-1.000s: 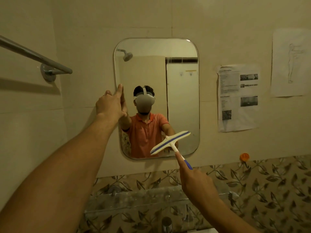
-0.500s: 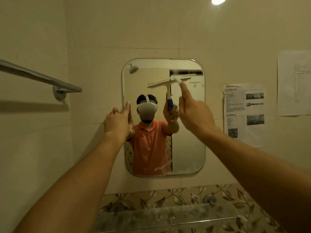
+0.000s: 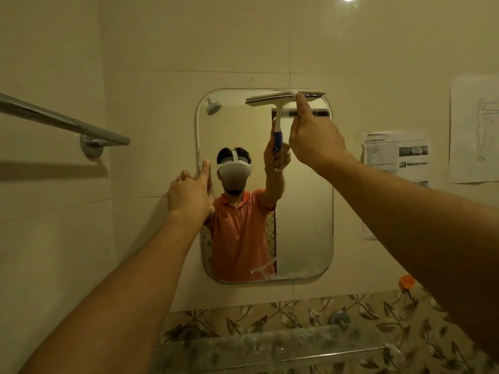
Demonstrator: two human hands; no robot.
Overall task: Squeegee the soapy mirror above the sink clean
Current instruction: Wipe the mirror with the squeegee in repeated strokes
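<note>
A pale tiled wall [image 3: 270, 44] fills the view, with a band of leaf-patterned tiles [image 3: 243, 319] low down. On it hangs the rounded rectangular mirror [image 3: 305, 211], upright. Its glass is mostly clear, and a thin line of foam [image 3: 291, 276] sits along the bottom edge with a streak just above it. A chrome towel rail [image 3: 62, 121] runs in from the left and ends well apart from the mirror. Below the mirror a glass shelf [image 3: 270, 344], spotted with white marks, stands out from the patterned band. Two sheets of paper are stuck to the wall on the right: a printed notice [image 3: 397, 155] near the mirror and a line sketch [image 3: 475, 130] farther out. The squeegee [image 3: 270, 99] lies with its blade level against the top of the mirror, covering the right part of the upper edge and reaching into the top right corner. The right hand [image 3: 314, 141] is clamped on the squeegee's handle, fingers curled round it and the forefinger stretched up to the head of the blade. The left hand [image 3: 189, 194] rests against the mirror's left edge about halfway up, holding nothing, its thumb straight and pointing up along the glass. A small orange object [image 3: 407, 282] sits on the wall to the lower right of the mirror.
</note>
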